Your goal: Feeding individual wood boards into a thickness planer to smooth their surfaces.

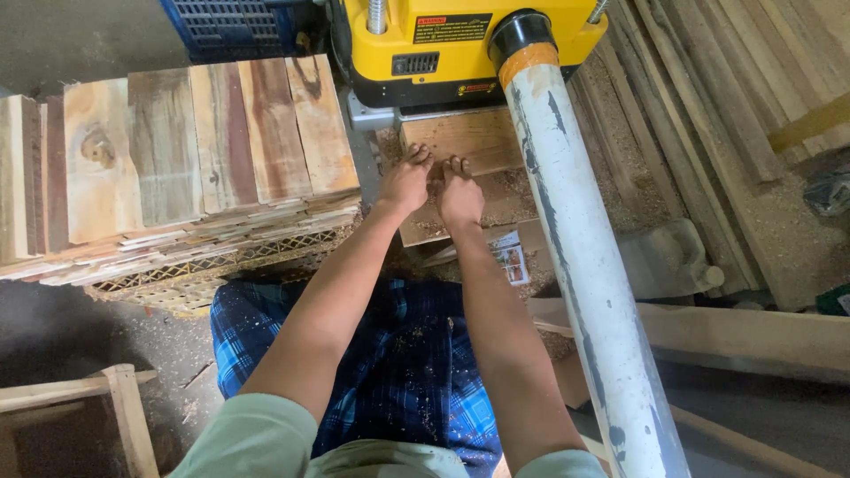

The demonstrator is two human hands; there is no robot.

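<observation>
- A yellow planer (460, 44) is sitting at the far middle, and a long white dust pipe (575, 248) is running from its top down toward the near right.
- A stack of short boards (186, 150) is lying on the left, well apart from the hands, resting on a mesh crate (204, 274).
- More long planks (708, 97) are lying on the right, dusted with sawdust.
- The person is sitting in blue checked cloth (390, 372), both arms reaching far toward the machine.
- A board (465, 142) is lying at the planer's near mouth, on a sawdust-strewn bed just beside the pipe; its far end is under the machine.
- The left hand (405, 184) is resting on the board's near left part, fingers spread flat and pressing down, pinching nothing.
- The right hand (460, 195) is lying just beside it, touching or nearly touching it, fingers likewise flat on the wood, its grip not closed round anything.
- Judging by this, the step in hand is steering the board at the planer's mouth; whether it is going in or coming out I cannot tell.
- The next move is probably calling for even pressure from both palms, keeping the board straight and the fingertips clear of the opening.
</observation>
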